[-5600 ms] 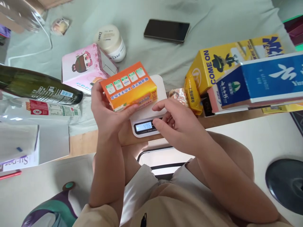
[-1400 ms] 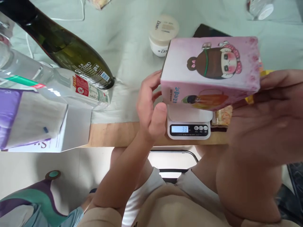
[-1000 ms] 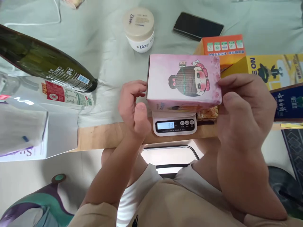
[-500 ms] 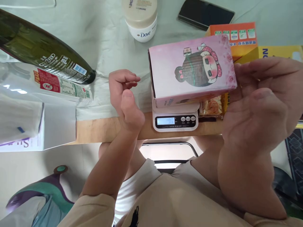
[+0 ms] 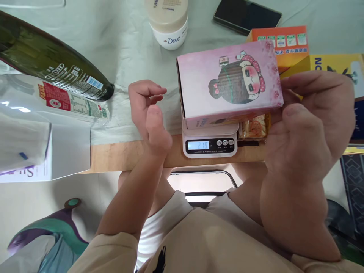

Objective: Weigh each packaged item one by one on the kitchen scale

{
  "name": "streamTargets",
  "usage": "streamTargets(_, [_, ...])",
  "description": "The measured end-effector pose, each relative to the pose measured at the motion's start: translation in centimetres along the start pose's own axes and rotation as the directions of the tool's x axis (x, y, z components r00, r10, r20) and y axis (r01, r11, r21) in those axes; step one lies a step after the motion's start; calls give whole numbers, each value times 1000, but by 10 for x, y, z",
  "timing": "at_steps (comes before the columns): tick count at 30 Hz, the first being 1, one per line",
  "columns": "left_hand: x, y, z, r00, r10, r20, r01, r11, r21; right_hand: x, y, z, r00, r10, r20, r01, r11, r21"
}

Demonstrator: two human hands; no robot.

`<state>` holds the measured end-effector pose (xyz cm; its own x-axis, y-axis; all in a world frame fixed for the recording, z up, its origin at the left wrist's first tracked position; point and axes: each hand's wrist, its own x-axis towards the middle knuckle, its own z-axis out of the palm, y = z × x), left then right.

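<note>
A pink box [image 5: 199, 79] with a cartoon girl printed on it lies on a small white kitchen scale [image 5: 210, 151], whose lit display seems to read 219. The box overhangs the scale's platform. My right hand [image 5: 309, 117] is at the box's right end, thumb and fingers apart; fingertips come right up to its edge, and I cannot tell whether they touch it. Left of the box, my left hand [image 5: 149, 113] hovers with loosely curled fingers, apart from the box and holding nothing.
Behind stand a Dove jar [image 5: 169, 28] and a black phone [image 5: 246, 17]. An orange box [image 5: 292, 45], a yellow box [image 5: 321, 62] and a wrapped snack [image 5: 254, 127] crowd the right. At left lie a green bottle [image 5: 57, 57] and a clear bottle [image 5: 74, 104], near a white box [image 5: 71, 148].
The scale's display has changed to a reading of about 219. My right hand has shifted slightly left. The box and my left hand stay nearly where they were.
</note>
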<state>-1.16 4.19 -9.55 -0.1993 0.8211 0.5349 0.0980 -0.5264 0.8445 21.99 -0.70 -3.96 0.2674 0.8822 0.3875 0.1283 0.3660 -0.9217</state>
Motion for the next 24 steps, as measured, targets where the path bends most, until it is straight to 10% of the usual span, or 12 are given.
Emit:
streamTargets(11, [5, -26, 16, 961, 30, 275, -10, 997, -73, -5, -16, 11, 991, 127, 32, -128, 992, 21])
streamTargets(24, [7, -23, 10, 939, 93, 331, -61, 993, -104, -7, -17, 6, 987, 105, 123, -111, 993, 39])
